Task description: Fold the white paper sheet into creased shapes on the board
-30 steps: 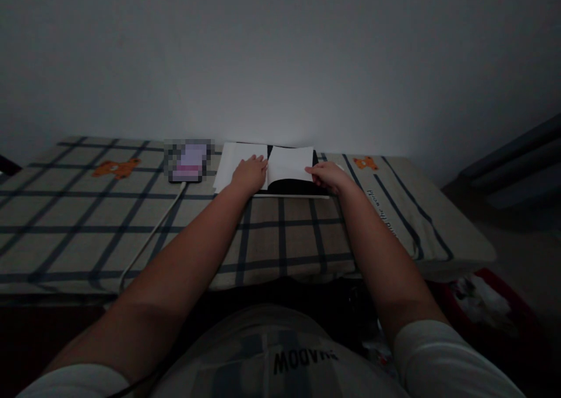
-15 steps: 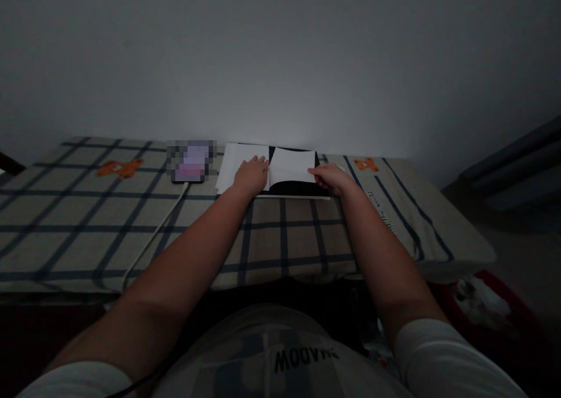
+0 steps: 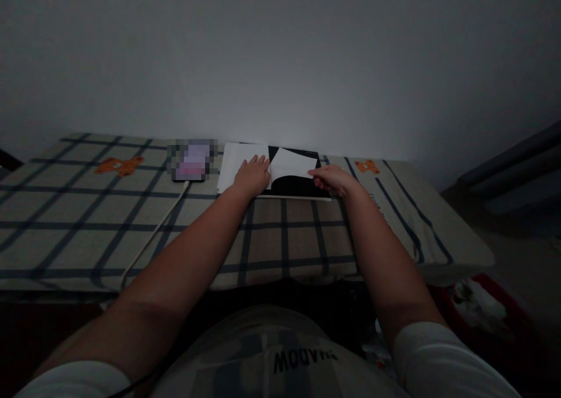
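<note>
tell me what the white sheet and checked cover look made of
White sheet: likely matt paper, being thin and curved below the right hand's pinch. Checked cover: probably dull woven cloth, given its wrinkles; the fibre is too dim to tell.

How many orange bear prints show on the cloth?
2: one bear print left of the phone, another bear print right of the right hand; the arms may hide more.

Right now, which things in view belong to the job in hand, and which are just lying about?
In the job: white sheet in the right hand; white pages under the left hand; black surface beneath.
Lying about: phone; white cable; red container.
</note>
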Tool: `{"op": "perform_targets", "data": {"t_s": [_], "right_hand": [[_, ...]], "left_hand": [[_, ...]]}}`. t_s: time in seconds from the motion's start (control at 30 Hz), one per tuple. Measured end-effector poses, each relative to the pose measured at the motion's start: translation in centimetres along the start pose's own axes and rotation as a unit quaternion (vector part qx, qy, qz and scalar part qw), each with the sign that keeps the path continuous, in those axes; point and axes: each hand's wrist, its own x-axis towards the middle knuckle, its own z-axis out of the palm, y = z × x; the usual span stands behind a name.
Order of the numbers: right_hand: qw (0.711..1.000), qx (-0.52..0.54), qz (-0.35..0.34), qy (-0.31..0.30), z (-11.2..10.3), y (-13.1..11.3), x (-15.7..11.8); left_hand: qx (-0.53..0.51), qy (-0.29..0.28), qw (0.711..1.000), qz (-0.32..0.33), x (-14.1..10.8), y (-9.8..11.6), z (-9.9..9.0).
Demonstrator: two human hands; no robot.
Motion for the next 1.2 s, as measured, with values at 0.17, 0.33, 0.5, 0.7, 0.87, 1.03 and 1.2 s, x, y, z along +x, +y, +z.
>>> {"op": "perform_targets", "data": {"t_s": [0.17, 0.33, 0.5, 0.7, 0.87, 1.03, 1.2], "right_hand": [[1.0, 0.021, -0.001, -0.007, -0.16, 0.3, 0.08], [1.0, 0.015, 0.006, 0.004, -0.4, 0.32, 0.08], [1.0, 0.021, 0.005, -0.002, -0.68, 0.32, 0.05], [0.999, 0.037, -0.012, 0.006, -0.49, 0.71, 0.37], [0.999, 0.022, -0.011, 0.024, -0.21, 0.33, -0.05], [0.999, 0.033, -0.003, 0.008, -0.45, 0.23, -0.1], [1.0, 0.017, 0.018, 0.004, -0.79, 0.21, -0.02]], "left_hand": [[-0.007, 0.0, 1.0, -0.006, 0.16, -0.23, 0.35], [-0.006, 0.001, 1.0, -0.007, 0.3, -0.32, 0.47], [-0.001, 0.006, 1.0, -0.007, 0.23, -0.29, 0.52], [-0.003, 0.027, 1.0, 0.006, -0.08, -0.25, -0.12], [0.008, 0.024, 1.0, 0.0, -0.16, -0.25, -0.25], [0.013, 0.015, 1.0, 0.003, -0.14, -0.11, -0.04], [0.017, 0.005, 1.0, -0.001, -0.03, -0.07, 0.01]]}}
